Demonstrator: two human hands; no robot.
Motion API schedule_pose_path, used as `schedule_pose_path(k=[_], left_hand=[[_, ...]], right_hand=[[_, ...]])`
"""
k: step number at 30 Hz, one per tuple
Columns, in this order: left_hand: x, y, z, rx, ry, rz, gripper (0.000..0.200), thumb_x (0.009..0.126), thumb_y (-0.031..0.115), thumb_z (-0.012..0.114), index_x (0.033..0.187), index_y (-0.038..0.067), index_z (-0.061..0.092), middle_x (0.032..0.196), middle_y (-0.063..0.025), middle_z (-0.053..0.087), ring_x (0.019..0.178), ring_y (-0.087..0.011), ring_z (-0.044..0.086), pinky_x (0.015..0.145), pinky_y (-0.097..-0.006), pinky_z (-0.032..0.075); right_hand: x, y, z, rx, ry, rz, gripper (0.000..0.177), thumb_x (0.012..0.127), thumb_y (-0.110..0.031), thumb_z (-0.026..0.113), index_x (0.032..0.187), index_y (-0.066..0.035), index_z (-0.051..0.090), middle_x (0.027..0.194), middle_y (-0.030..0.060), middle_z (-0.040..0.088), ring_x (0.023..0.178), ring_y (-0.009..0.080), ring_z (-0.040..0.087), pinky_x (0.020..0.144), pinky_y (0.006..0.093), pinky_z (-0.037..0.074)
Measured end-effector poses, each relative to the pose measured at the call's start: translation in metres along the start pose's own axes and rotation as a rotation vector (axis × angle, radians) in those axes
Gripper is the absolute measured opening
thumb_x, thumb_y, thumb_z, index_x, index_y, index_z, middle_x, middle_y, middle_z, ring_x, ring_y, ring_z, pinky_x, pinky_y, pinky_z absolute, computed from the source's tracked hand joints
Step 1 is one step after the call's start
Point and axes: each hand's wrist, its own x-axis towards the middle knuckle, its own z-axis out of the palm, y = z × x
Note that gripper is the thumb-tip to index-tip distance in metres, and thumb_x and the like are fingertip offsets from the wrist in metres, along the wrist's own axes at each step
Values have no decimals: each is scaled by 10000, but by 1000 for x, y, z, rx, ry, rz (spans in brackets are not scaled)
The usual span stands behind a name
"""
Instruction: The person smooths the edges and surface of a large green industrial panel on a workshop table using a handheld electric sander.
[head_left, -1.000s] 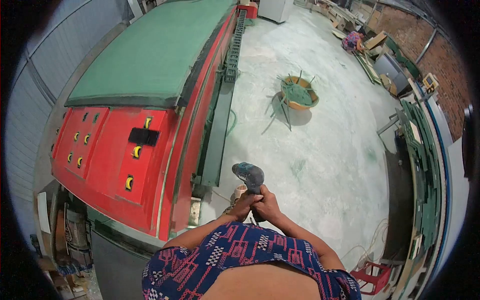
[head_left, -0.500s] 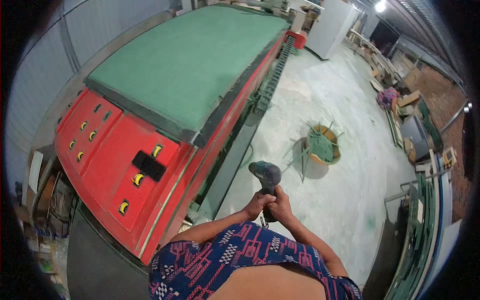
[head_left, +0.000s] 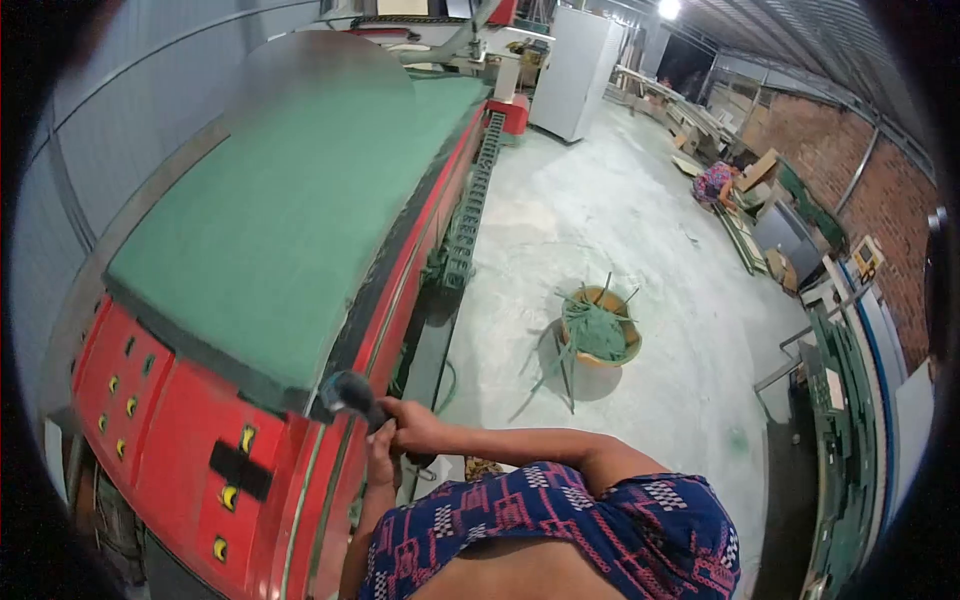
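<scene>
Head view: red machine point(head_left: 180, 425) at left, green bed point(head_left: 250, 250) on top, black slab point(head_left: 240, 471) on its end panel. Yellow basin point(head_left: 627, 353) of green debris point(head_left: 596, 333) on the floor; person point(head_left: 714, 186) crouched beyond. Lettering on power tool point(head_left: 354, 396) too blurred to read. Pistol-shaped, dark, bluish head; held before machine's near right corner, left hand point(head_left: 382, 455) and right hand point(head_left: 418, 428) closed around the handle.

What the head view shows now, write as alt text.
Left hand and right hand together grip a blurred handheld tool near a red machine with a green top. Rightward, a yellow basin of green material stands on the pale floor; another person crouches beyond.
</scene>
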Motion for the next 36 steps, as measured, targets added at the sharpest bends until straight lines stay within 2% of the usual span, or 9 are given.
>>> schedule_pose_path(k=[2, 5, 12, 17, 19, 22, 26, 29, 36], left_hand=[[18, 14, 22, -41, 61, 16, 339, 844, 282, 482, 1039, 18, 565, 1032, -68, 553, 986, -171, 529, 849, -331, 411], [62, 11, 34, -157, 145, 23, 335, 839, 269, 475, 1049, 18, 547, 1033, -85, 550, 1015, -195, 520, 860, -360, 407], [130, -23, 34, -194, 380, 122, 302, 831, 219, 517, 1028, -3, 575, 1004, -73, 582, 962, -187, 546, 851, -321, 416], [117, 8, 68, -296, 567, 97, 242, 826, 221, 557, 969, 33, 608, 947, -35, 608, 884, -140, 565, 803, -287, 426], [81, 11, 63, -310, 642, 169, 239, 823, 241, 565, 956, 48, 610, 922, -23, 606, 856, -129, 561, 780, -272, 423], [76, 25, 61, -267, 661, 201, 236, 820, 260, 570, 935, 57, 605, 887, -10, 598, 826, -116, 550, 749, -263, 416], [68, 29, 60, -350, 639, 236, 231, 821, 278, 571, 883, 56, 591, 837, 1, 581, 786, -104, 535, 711, -269, 413], [66, 31, 55, -357, 664, 236, 240, 818, 283, 578, 881, 52, 590, 838, 1, 581, 775, -107, 537, 702, -272, 417], [64, 30, 39, -438, 636, 200, 243, 816, 277, 580, 917, 57, 605, 868, -17, 606, 774, -122, 571, 701, -266, 437]], right_hand=[[26, 3, -15, 7, -117, -18, 338, 721, -229, 582, 938, 14, 491, 827, 250, 570, 823, 411, 570, 674, 451, 423], [64, 27, -31, -30, -112, -94, 359, 697, -249, 547, 939, 11, 491, 794, 272, 558, 814, 437, 554, 672, 476, 413], [127, 53, -74, -39, -222, -110, 348, 656, -209, 572, 924, 6, 516, 777, 269, 574, 793, 421, 572, 682, 467, 444], [128, 47, -59, -39, -292, -200, 332, 704, -273, 654, 777, 13, 502, 673, 237, 562, 714, 391, 591, 592, 425, 443], [107, 25, -42, -5, -378, -213, 398, 714, -286, 680, 872, 31, 499, 705, 226, 591, 717, 360, 617, 592, 378, 467], [111, 19, -38, 56, -412, -232, 262, 739, -116, 642, 891, 43, 499, 703, 127, 588, 698, 136, 582, 615, 293, 464], [109, 3, -33, -75, -439, -256, 248, 731, -59, 605, 922, 53, 493, 778, 164, 621, 738, 209, 617, 657, 308, 474], [115, 9, -24, -78, -469, -249, 402, 680, -117, 600, 1032, 43, 491, 800, 242, 604, 782, 378, 609, 654, 398, 474], [115, 7, -14, -128, -474, -231, 403, 694, -146, 597, 1034, 36, 480, 798, 239, 605, 790, 397, 597, 658, 415, 468]])
